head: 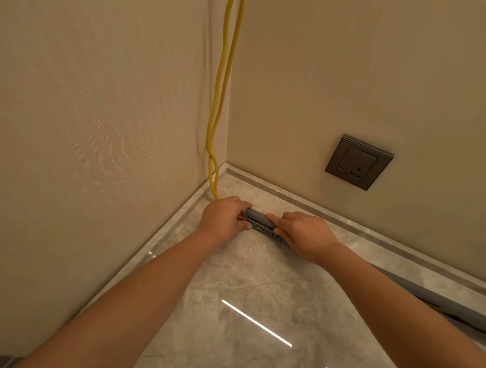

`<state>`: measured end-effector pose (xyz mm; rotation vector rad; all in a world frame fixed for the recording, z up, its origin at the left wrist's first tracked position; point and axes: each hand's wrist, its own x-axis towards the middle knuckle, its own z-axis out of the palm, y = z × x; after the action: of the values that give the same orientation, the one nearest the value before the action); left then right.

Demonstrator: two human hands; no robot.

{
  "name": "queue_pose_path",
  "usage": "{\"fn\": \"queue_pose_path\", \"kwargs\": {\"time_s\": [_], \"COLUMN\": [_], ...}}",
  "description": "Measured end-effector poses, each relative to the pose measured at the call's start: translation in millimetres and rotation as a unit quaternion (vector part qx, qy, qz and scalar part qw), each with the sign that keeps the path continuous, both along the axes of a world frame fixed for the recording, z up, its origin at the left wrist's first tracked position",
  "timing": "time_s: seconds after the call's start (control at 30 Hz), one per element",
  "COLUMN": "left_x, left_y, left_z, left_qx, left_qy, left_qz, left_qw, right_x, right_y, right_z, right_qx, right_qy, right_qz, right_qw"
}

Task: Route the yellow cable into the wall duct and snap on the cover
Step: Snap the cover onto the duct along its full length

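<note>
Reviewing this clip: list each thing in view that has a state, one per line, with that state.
yellow cable: hanging doubled down the corner, lower end running under the left hand.
duct: lying on the floor, slotted side showing.
cover: resting on the duct's end, seating unclear.
left hand: gripping the duct end.
right hand: pressing on the cover.
wall socket: nothing plugged in.

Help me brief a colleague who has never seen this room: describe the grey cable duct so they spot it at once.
Start at the corner where the two beige walls meet the marble floor. The duct lies there between the left hand and the right hand. It is the only slotted grey strip, with the yellow cable dropping to its corner end.
</note>
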<state>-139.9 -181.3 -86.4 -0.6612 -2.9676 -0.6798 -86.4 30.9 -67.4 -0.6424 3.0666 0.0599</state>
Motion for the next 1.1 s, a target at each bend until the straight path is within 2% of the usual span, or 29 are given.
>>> {"fn": "queue_pose_path", "kwargs": {"time_s": [0.17, 0.4, 0.63, 1.1], "left_x": [-12.2, -30.2, -28.9, -15.9], "left_y": [-2.1, -9.4, -3.6, 2.1], "left_z": [11.5, 32.0, 33.2, 39.0], "left_qx": [-0.036, -0.084, -0.086, -0.125], "left_qy": [-0.055, -0.152, -0.148, -0.098], "left_qz": [-0.045, -0.123, -0.101, -0.09], "left_qw": [0.997, 0.977, 0.98, 0.983], "right_x": [2.0, 3.8, 7.1, 0.4], "right_y": [-1.8, -2.9, -3.5, -1.0], "right_z": [-1.2, -4.6, -4.2, 14.0], "right_qx": [0.027, 0.015, 0.008, 0.01], "right_qy": [0.008, 0.004, 0.009, -0.056], "right_qz": [0.003, -0.001, 0.002, 0.029], "right_qw": [1.0, 1.0, 1.0, 0.998]}}
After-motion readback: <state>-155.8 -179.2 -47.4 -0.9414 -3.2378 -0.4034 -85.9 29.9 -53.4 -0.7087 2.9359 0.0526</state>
